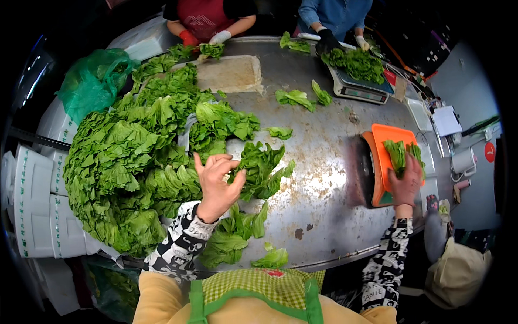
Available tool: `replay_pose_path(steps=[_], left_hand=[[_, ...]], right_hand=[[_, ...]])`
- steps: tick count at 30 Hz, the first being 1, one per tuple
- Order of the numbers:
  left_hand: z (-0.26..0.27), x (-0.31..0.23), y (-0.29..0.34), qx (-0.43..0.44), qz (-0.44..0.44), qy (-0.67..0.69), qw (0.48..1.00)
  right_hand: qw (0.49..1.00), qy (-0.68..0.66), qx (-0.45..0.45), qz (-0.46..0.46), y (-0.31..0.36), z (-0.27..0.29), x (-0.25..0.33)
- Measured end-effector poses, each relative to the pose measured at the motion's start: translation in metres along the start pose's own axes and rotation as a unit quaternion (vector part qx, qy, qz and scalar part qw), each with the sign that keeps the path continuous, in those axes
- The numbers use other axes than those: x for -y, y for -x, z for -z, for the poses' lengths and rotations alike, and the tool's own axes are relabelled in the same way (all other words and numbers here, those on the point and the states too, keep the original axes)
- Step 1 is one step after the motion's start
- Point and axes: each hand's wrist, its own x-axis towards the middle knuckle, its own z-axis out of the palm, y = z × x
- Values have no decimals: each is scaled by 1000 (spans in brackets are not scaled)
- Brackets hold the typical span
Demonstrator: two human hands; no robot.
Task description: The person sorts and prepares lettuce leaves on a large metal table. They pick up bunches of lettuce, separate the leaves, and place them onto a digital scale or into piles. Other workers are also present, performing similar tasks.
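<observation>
My left hand [217, 186] is over the near side of a big heap of green leafy lettuce [116, 167], its fingers spread and curved. Just right of its fingertips lies a loose bunch of leaves [261, 167]; whether they touch is hard to tell. At the right, my right hand [406, 183] has its fingers closed round a small bunch of lettuce [397, 155]. That bunch is on an orange tray [382, 135], which rests on a weighing scale whose dark side [360, 170] shows at the left.
Across the metal table [318, 216], a person in red [208, 19] handles leaves beside a shallow tray [232, 74]. Another person in blue [337, 13] holds lettuce on a second scale [359, 93]. White foam boxes [35, 200] and a green plastic bag [91, 81] stand left.
</observation>
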Motion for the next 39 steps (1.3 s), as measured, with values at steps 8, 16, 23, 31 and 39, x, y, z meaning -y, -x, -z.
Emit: replay_pose_path(steps=[8, 16, 23, 31, 39], left_hand=[[-11, -16, 38, 129, 410, 568, 702], [-29, -8, 75, 166, 435, 475, 747], [-50, -35, 89, 108, 471, 612, 627], [-43, -36, 89, 82, 474, 640, 599], [-52, -37, 102, 91, 489, 631, 595]], right_hand=[[452, -745, 453, -190, 66, 26, 233], [427, -781, 338, -306, 91, 28, 260], [602, -674, 376, -204, 111, 37, 261], [882, -393, 250, 72, 94, 78, 248], [875, -452, 170, 21, 108, 44, 275]])
